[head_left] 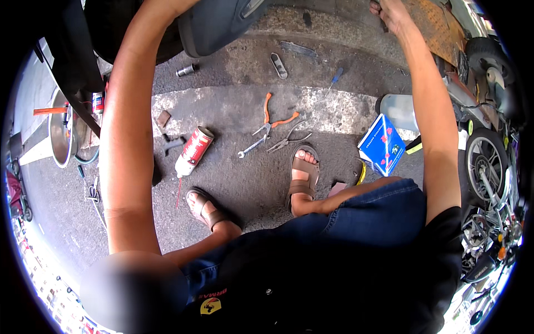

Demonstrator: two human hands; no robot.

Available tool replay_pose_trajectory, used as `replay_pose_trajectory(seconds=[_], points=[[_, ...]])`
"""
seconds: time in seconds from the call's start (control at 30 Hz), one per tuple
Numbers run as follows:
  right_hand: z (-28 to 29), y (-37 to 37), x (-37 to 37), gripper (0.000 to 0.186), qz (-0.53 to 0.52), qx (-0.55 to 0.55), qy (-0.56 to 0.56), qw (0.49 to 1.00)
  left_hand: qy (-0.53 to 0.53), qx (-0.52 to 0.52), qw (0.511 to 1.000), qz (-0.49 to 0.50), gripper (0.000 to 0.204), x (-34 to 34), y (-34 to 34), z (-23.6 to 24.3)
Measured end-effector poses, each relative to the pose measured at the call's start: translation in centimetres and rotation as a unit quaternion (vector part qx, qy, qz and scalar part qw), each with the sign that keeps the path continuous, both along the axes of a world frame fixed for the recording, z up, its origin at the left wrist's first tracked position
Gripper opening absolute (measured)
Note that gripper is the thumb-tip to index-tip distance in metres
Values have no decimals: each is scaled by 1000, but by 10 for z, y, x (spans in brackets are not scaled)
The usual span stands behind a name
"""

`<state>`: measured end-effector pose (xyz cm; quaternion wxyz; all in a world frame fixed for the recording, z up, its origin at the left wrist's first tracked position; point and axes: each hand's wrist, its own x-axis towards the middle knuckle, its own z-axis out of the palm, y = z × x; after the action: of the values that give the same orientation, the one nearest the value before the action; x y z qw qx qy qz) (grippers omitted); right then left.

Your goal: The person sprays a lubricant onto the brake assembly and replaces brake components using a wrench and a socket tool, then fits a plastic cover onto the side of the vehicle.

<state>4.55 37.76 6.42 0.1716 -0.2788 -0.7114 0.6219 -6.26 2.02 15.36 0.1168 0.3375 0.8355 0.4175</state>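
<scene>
Only my left forearm (130, 133) shows, reaching up past a dark grey vehicle panel (214, 28); the hand itself is beyond the upper edge. My right hand (389, 15) is at the top right with its fingers curled closed. What they hold, if anything, is hidden. Below it, a blue-handled screwdriver (336, 77) lies on the pavement. Between my arms are orange-handled pliers (267, 116), a second pair of pliers (288, 142) and a wrench (253, 146). A red and white spray can (194, 151) lies near my left foot.
A metal socket (186, 70) and an oblong metal piece (278, 65) lie farther off. A blue box (381, 146) rests against a translucent container (399, 108) on the right. A metal basin (57, 136) stands left; a motorcycle (489, 178) is at far right.
</scene>
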Motion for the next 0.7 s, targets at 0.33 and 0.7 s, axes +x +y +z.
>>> replay_pose_trajectory(seconds=[0.33, 0.7], points=[[14, 24, 4, 25, -1, 35, -11, 999, 15, 7, 1000, -4, 31, 17, 11, 6], [14, 28, 0, 23, 52, -13, -44, 998, -60, 44, 997, -9, 41, -7, 5, -28]])
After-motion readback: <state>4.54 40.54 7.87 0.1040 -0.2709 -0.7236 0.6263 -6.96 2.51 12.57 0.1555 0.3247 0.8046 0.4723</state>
